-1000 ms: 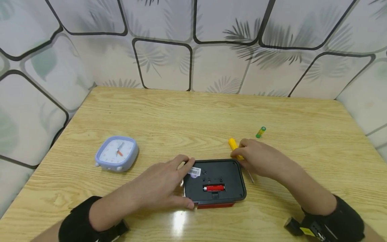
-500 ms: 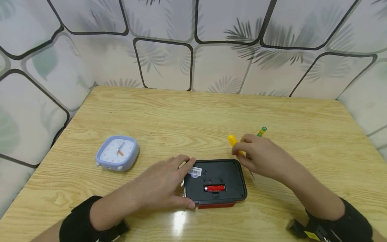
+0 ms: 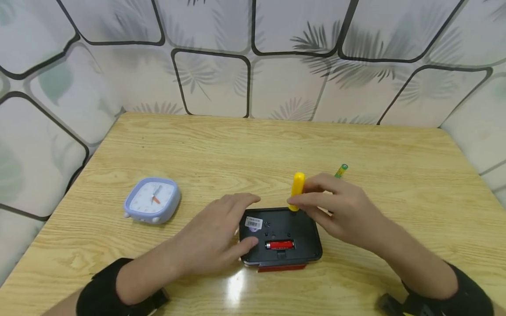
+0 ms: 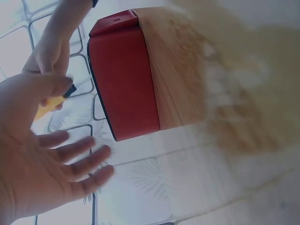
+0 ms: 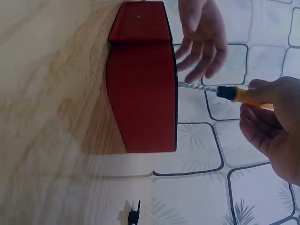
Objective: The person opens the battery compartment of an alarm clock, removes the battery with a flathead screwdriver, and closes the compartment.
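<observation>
A boxy device (image 3: 253, 254) lies on the table with its black back up and red sides showing. A red battery (image 3: 280, 245) sits in its uncovered compartment. Between its fingers, my right hand (image 3: 344, 210) holds a yellow-handled screwdriver (image 3: 298, 191) nearly upright over the back. In the right wrist view the screwdriver's metal shaft (image 5: 201, 87) points at the black back, its tip at or very near the surface. My left hand (image 3: 215, 232) hovers at the device's left side with spread fingers, holding nothing; the left wrist view shows its fingers (image 4: 79, 171) apart from the device.
A blue alarm clock (image 3: 152, 200) stands to the left on the wood-grain table (image 3: 221, 149). A green battery (image 3: 341, 170) lies beyond my right hand, partly hidden. In the right wrist view, a small black piece (image 5: 134, 215) is on the table. A patterned wall (image 3: 284, 87) rises behind.
My right hand has picked up the screwdriver from beside the device, raised it upright and brought it left over the back. My left hand has let go of the device's left edge.
</observation>
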The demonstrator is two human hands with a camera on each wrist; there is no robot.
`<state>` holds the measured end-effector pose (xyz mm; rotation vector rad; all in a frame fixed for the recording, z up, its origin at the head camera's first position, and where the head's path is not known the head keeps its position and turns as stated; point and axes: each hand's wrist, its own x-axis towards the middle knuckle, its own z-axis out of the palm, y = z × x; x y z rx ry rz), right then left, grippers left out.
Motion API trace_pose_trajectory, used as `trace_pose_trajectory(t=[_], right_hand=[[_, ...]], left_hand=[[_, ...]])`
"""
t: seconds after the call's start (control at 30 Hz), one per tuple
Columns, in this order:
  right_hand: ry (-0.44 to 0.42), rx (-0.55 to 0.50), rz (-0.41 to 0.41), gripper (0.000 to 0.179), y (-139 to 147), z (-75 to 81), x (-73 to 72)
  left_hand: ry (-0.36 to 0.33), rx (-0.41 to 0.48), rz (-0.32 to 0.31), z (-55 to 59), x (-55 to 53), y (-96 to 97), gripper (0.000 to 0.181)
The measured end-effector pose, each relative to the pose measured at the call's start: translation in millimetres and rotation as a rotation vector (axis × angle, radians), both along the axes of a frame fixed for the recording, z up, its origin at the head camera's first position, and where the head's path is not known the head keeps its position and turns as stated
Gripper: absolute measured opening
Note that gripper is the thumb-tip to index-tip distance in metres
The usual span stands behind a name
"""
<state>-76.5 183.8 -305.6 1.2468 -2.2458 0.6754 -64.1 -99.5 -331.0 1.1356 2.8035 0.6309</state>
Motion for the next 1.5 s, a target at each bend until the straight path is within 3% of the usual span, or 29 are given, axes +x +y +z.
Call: trace_pose_trajectory(t=[0.13,0.3,0.4,0.57,0.67,0.8,0.9,1.0,1.1,1.2,1.37,1.5], right_hand=[[-0.051,0.03,0.113,0.031,-3.9,0.2,2.6],[-0.075,0.039,0.204,0.032,-8.3,0.5,6.2],[-0.074,0.074,0.217,0.033,-10.2,0.0,8.7],[-0.092,0.182,0.185,0.037,-10.6,0.3,14.2],[-0.076,0.231,0.181,0.036,-11.7,0.5,17.1],[-0.035,0.262,0.185,0.038,-14.2,0.7,20.2],[-0.003,0.249,0.214,0.037,-16.2,1.2,20.4],[0.037,0.182,0.281,0.034,-17.9,2.0,16.8],[0.06,0.107,0.306,0.029,-16.3,1.5,11.8],[0.003,0.124,0.232,0.024,-11.6,-1.0,8.7],[-0.222,0.387,0.058,0.042,-4.6,-7.0,8.7],[-0.391,0.547,-0.013,0.061,-3.2,-8.4,9.9]], left_hand=[[0.083,0.142,-0.046,1.4,0.2,0.5,0.068],[0.217,0.27,-0.173,0.7,-1.6,1.9,0.079],[0.272,0.312,-0.239,0.4,-2.5,2.7,0.08],[0.302,0.354,-0.287,2.0,-3.5,3.7,0.078],[0.336,0.38,-0.317,3.6,-3.7,4.0,0.073],[0.41,0.477,-0.378,7.7,-3.9,5.7,0.054],[0.466,0.571,-0.415,11.9,-3.7,7.1,0.039],[0.494,0.632,-0.415,14.9,-2.8,7.0,0.03],[0.498,0.641,-0.382,15.8,-1.7,5.5,0.024],[0.492,0.612,-0.348,16.0,-0.7,3.5,0.02],[0.493,0.519,-0.311,18.6,0.5,-2.1,0.02],[0.49,0.403,-0.317,23.2,-2.1,-10.9,0.019]])
